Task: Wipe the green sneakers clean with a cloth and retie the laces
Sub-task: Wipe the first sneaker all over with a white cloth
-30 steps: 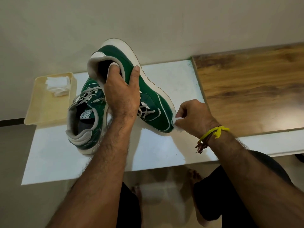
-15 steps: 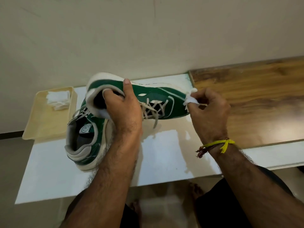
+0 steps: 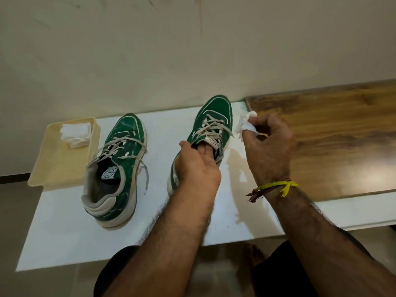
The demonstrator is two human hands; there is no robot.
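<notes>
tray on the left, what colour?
Pale cream-yellow tray, holding folded white cloths; head view.

We are looking down at a pale, plain wall (image 3: 150,50) running behind a glossy white tabletop (image 3: 64,243). To the right, 1 wood-grain surface (image 3: 342,136) is adjoining it, catching soft light on its sheen. Below, a shiny beige floor (image 3: 19,221) is reflecting the room dimly.

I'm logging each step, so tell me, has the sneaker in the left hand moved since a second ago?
Yes. The right-hand sneaker came down from being tilted in the air over the other sneaker to sit on the white tabletop, to its right.
</notes>
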